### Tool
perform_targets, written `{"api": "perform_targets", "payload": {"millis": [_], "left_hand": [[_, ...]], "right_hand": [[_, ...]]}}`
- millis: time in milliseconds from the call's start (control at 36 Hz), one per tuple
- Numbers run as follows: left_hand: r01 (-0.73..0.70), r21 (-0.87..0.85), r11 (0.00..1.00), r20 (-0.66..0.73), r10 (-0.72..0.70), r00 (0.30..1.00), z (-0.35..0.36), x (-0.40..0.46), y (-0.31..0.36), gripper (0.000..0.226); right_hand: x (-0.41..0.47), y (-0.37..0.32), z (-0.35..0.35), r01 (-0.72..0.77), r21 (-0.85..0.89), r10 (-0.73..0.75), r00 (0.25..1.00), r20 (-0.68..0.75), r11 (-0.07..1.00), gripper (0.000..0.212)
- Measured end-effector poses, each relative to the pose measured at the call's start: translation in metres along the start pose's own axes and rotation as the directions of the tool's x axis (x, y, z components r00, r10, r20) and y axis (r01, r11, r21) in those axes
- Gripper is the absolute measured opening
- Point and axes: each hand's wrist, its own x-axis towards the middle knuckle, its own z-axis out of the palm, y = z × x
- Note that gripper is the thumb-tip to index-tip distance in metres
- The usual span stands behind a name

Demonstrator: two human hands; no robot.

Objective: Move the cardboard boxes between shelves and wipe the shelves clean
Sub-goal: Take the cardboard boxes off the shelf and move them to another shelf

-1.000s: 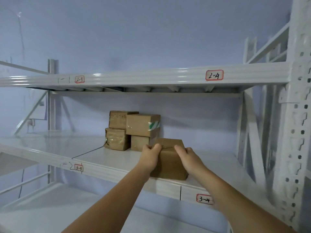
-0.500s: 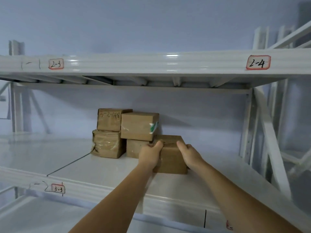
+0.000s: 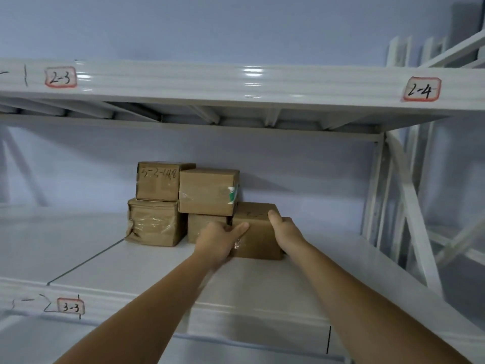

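Observation:
A small cardboard box (image 3: 258,232) sits on the white middle shelf (image 3: 147,269), pushed against a stack of several boxes. My left hand (image 3: 220,240) grips its left front corner, thumb across the front face. My right hand (image 3: 284,229) holds its right side with the thumb on top. The stack has a taped box (image 3: 154,223) at lower left, a box with handwriting (image 3: 160,181) above it, a box with a green and white sticker (image 3: 208,191) on a lower box (image 3: 203,227).
The upper shelf beam (image 3: 236,82) carries labels 2-3 and 2-4 close overhead. The middle shelf's front edge is labelled 3-3 (image 3: 70,307). White uprights and diagonal braces (image 3: 409,206) stand at the right. A blue wall is behind the shelves.
Both hands have slid the small box from the shelf's front edge back toward the wall until it sits beside the stack. My view has moved closer and to the left.

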Motion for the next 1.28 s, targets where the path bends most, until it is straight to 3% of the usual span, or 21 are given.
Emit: {"api": "perform_targets", "payload": {"millis": [111,222,417,444,528,556,611,694,778,861,944,1083,1278], "left_hand": [[0.023,-0.003,1.000,-0.036,-0.023,0.999,-0.004,0.000,-0.008,0.048],[0.029,0.073,0.997,-0.070,-0.024,0.997,-0.005,0.003,-0.013,0.047],[0.024,0.208,0.978,-0.036,-0.017,0.999,-0.005,0.003,-0.006,0.043],[0.004,0.215,0.977,-0.020,0.001,1.000,-0.006,0.000,-0.005,0.042],[-0.080,0.270,0.960,0.080,0.060,0.995,-0.014,-0.010,0.006,0.037],[-0.114,0.317,0.941,0.121,0.079,0.990,-0.016,-0.014,0.010,0.036],[-0.244,0.444,0.862,0.260,0.136,0.956,-0.017,-0.030,0.023,0.032],[-0.375,0.453,0.809,0.410,0.184,0.893,-0.015,-0.062,0.049,0.032],[-0.518,0.411,0.750,0.518,0.276,0.810,-0.007,-0.104,0.080,0.050],[-0.640,0.426,0.640,0.573,0.356,0.738,0.010,-0.148,0.106,0.061],[-0.712,0.389,0.585,0.628,0.397,0.669,0.037,-0.186,0.128,0.063],[-0.753,0.277,0.597,0.701,0.410,0.583,0.086,-0.247,0.162,0.064],[-0.836,0.085,0.543,0.799,0.464,0.383,0.154,-0.353,0.228,0.061]], "right_hand": [[0.006,-0.002,0.006,-0.059,-0.001,0.059,0.998,-0.009,0.998,0.098],[0.006,-0.007,0.013,-0.073,0.060,0.077,0.995,-0.063,0.996,0.082],[0.000,-0.010,-0.001,-0.117,0.014,0.116,0.991,0.072,0.993,0.111],[-0.006,-0.009,-0.007,-0.094,-0.011,0.094,0.993,0.071,0.996,0.107],[-0.025,-0.012,-0.023,0.038,-0.119,-0.036,0.999,0.022,0.992,0.058],[-0.029,-0.010,-0.029,0.088,-0.180,-0.088,0.996,0.009,0.980,0.050],[-0.052,-0.006,-0.047,0.178,-0.285,-0.186,0.983,0.002,0.942,0.055],[-0.100,0.002,-0.081,0.301,-0.448,-0.281,0.953,0.114,0.841,0.066],[-0.146,0.011,-0.118,0.351,-0.672,-0.277,0.935,0.220,0.652,0.069],[-0.191,0.022,-0.159,0.349,-0.764,-0.245,0.936,0.253,0.544,0.069],[-0.238,0.034,-0.206,0.310,-0.814,-0.202,0.949,0.240,0.492,0.069],[-0.306,0.054,-0.281,0.223,-0.857,-0.132,0.974,0.182,0.464,0.070],[-0.408,0.093,-0.388,0.076,-0.874,-0.073,0.996,0.046,0.480,0.066]]}}
